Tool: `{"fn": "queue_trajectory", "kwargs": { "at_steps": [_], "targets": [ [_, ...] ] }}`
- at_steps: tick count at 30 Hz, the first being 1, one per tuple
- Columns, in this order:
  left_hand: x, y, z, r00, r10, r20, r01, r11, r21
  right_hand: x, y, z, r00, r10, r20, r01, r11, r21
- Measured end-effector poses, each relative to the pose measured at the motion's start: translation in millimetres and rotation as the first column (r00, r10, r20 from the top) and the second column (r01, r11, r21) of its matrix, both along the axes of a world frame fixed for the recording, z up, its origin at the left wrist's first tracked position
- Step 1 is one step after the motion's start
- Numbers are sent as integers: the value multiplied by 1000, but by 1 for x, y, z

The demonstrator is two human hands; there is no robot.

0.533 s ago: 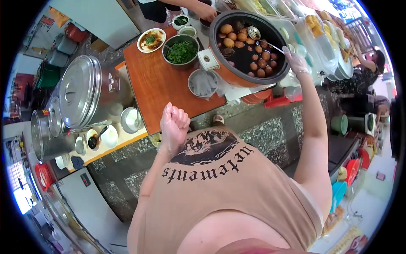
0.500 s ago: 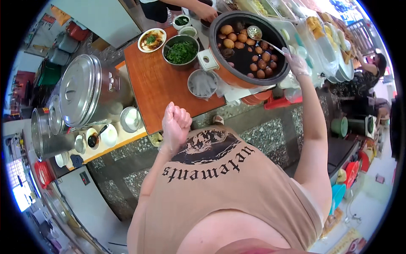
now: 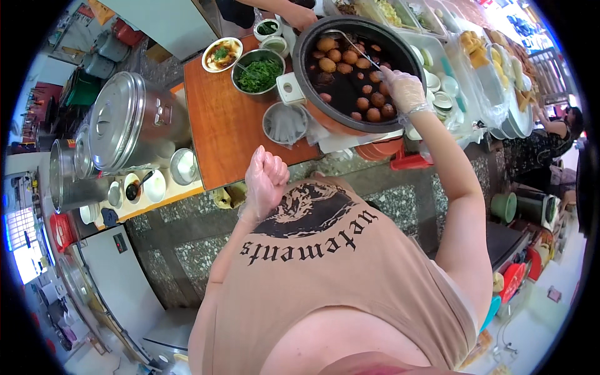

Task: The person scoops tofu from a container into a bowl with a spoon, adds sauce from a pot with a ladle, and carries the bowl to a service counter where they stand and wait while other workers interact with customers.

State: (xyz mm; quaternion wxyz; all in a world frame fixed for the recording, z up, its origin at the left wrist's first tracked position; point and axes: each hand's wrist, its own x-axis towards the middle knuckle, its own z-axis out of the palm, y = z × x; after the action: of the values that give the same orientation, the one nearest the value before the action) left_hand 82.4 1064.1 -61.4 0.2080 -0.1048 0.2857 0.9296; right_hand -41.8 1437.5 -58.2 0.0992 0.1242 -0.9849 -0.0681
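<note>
My right hand (image 3: 405, 87), in a clear plastic glove, grips the handle of a perforated ladle (image 3: 357, 45) over a large round pot (image 3: 302, 56). The ladle's bowl lies at the pot's far left side, partly sunk in dark broth (image 3: 344, 84). Several brown eggs (image 3: 373, 114) float in that broth, some bunched near the ladle and others at the near right. My left hand (image 3: 265, 178), also gloved, is a closed fist in front of my shirt, near the brown table's edge, touching nothing I can see.
On the brown table (image 3: 215, 125) stand a bowl of chopped greens (image 3: 259, 76), a bowl of garnished food (image 3: 222, 55) and a bowl with clear plastic (image 3: 284, 124). Another person's hand (image 3: 301, 17) is beyond the pot. Large steel pots (image 3: 115, 122) stand left; food trays (image 3: 431, 44) line the right.
My right hand has moved left over the pot, and the ladle's bowl has gone from the pot's far right to its far left, down into the broth. My left hand stays a fist.
</note>
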Motion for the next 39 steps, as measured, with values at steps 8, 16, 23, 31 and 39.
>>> {"fn": "queue_trajectory", "kwargs": {
  "at_steps": [8, 16, 23, 31, 39],
  "targets": [
    [2, 14, 6, 999, -21, 41, 24, 998, -63, 7, -2, 30, 991, 93, 96, -98, 994, 51],
    [-1, 9, 10, 996, -31, 81, 36, 997, -69, 44, 12, 53, 988, 52, 147, -53, 999, 3],
    [-5, 9, 12, 997, -74, 25, 76, 995, -69, 99, -7, 70, 980, -72, 186, 48, 991, 128],
    [-13, 13, 15, 990, -135, 42, 138, 988, -71, 133, -15, 39, 984, -130, 121, 115, 986, 120],
    [-20, 17, 11, 983, -161, 85, 167, 984, -68, 153, -33, 27, 979, -152, 136, 146, 988, 56]
  ]
}}
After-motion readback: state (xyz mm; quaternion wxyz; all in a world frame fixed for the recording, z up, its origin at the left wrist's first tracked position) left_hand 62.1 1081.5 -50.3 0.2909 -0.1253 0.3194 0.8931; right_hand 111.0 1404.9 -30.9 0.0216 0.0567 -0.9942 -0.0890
